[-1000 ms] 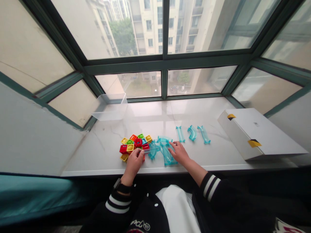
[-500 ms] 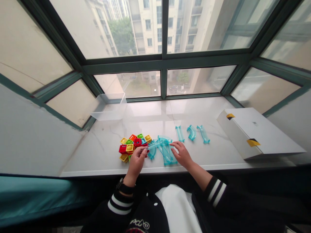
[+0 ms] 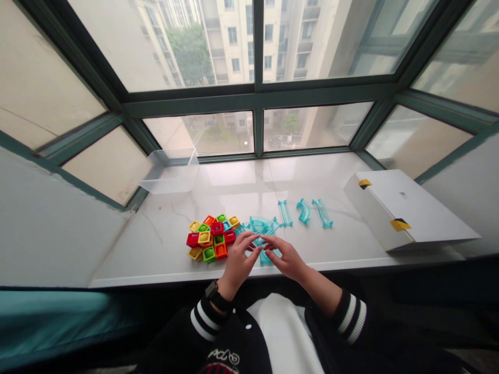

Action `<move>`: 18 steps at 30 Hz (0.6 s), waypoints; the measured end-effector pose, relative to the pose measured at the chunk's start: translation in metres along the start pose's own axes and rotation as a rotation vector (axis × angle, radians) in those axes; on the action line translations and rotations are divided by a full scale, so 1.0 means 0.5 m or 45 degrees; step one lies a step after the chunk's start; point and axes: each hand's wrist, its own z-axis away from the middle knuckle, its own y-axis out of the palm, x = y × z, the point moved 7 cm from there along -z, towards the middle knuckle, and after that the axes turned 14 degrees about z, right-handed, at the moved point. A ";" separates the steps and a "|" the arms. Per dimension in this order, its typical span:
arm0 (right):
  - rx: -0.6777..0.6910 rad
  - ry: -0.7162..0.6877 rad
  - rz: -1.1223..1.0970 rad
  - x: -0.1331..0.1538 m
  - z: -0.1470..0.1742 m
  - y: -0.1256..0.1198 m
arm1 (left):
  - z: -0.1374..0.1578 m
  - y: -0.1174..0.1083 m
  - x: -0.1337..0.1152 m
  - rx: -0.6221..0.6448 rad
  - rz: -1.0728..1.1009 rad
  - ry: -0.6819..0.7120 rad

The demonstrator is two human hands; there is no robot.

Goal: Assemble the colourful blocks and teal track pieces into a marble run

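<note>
My left hand point(image 3: 240, 262) and my right hand point(image 3: 287, 259) meet fingertip to fingertip above a cluster of translucent blue track pieces point(image 3: 255, 222). Their bent fingers close around a slim blue track piece point(image 3: 274, 227), which slants up to the right; its near end is hidden by the fingertips. Close by on the left lies a pile of coloured cube blocks point(image 3: 205, 238) in red, yellow, green, orange and blue. Some of the track pieces are covered by my hands.
Three separate pieces lie to the right: a straight track point(image 3: 285, 213), a curved track point(image 3: 303, 211) and a wavy track point(image 3: 323, 213). A clear plastic bin point(image 3: 169, 184) stands at the back left. A white box point(image 3: 413, 208) sits at the right, below the window frame point(image 3: 218, 98).
My left hand has moved right, away from the blocks, to meet my right hand. The right hand's fingers have closed in, and the slim track piece has shifted right. The view has shifted slightly.
</note>
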 end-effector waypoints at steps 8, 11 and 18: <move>-0.179 0.092 0.111 -0.040 0.020 -0.022 | 0.012 0.036 -0.009 0.148 -0.008 -0.013; -0.235 0.123 0.146 -0.051 0.024 -0.029 | 0.015 0.046 -0.009 0.178 0.014 -0.025; -0.292 0.133 0.202 -0.059 0.031 -0.042 | 0.022 0.069 0.008 0.273 0.028 -0.094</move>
